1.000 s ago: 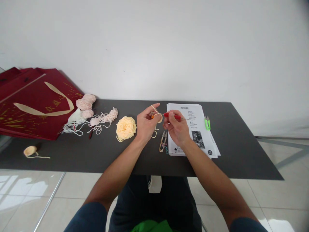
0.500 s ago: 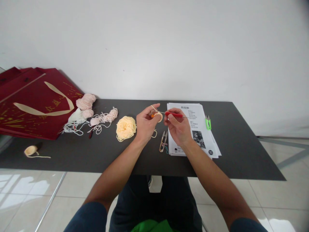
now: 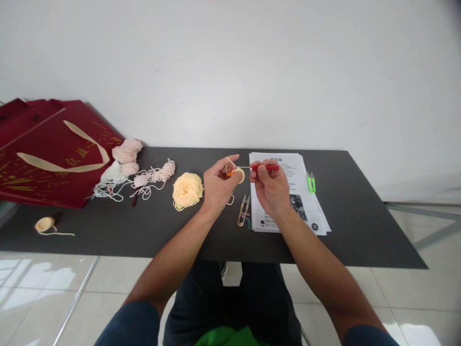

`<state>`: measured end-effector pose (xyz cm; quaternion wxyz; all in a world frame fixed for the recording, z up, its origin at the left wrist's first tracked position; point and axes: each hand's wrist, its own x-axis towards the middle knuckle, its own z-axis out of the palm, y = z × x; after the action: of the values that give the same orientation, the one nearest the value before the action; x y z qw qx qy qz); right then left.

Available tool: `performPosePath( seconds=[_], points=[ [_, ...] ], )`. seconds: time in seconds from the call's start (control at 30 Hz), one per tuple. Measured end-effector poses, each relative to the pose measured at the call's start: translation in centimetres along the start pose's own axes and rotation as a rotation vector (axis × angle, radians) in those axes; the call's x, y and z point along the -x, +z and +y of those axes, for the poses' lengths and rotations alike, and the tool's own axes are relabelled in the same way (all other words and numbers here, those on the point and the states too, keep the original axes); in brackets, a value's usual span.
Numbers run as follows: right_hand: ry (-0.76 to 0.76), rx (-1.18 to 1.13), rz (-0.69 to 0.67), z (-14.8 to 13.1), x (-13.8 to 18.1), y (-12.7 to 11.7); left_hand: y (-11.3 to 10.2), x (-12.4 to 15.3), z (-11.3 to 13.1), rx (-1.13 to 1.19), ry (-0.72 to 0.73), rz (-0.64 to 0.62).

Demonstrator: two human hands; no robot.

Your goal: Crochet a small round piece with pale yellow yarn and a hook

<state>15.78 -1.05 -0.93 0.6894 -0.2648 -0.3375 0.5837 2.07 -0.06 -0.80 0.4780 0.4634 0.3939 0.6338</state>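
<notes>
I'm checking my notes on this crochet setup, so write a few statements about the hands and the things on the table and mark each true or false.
1. The right hand holds a red-handled crochet hook. True.
2. The left hand holds the green snips. False: it pinches a small cream crocheted piece; the green snips lie right of the printed sheets, untouched.
3. A ball of pale yellow yarn lies on the dark table left of the left hand. True.
4. The metal thread snips rest on the red bag. False: they lie on the table between the hands; the red bag is far left.
</notes>
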Motion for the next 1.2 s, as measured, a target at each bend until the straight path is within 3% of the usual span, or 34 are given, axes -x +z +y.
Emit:
performPosePath(
  seconds=[0.47,1.07,1.2],
  points=[
    [-0.215,0.216,-0.029,-0.3,-0.3,-1.0,-0.1,0.3,0.4,-0.192,0.049,0.043],
    [-0.409,0.407,0.006,0.7,1.7,0.2,-0.4,0.4,0.6,-0.326,0.177,0.195],
    [-0.423,0.483,-0.011,1.0,2.1,0.2,-0.4,0.3,0.7,-0.253,0.119,0.220]
  ],
)
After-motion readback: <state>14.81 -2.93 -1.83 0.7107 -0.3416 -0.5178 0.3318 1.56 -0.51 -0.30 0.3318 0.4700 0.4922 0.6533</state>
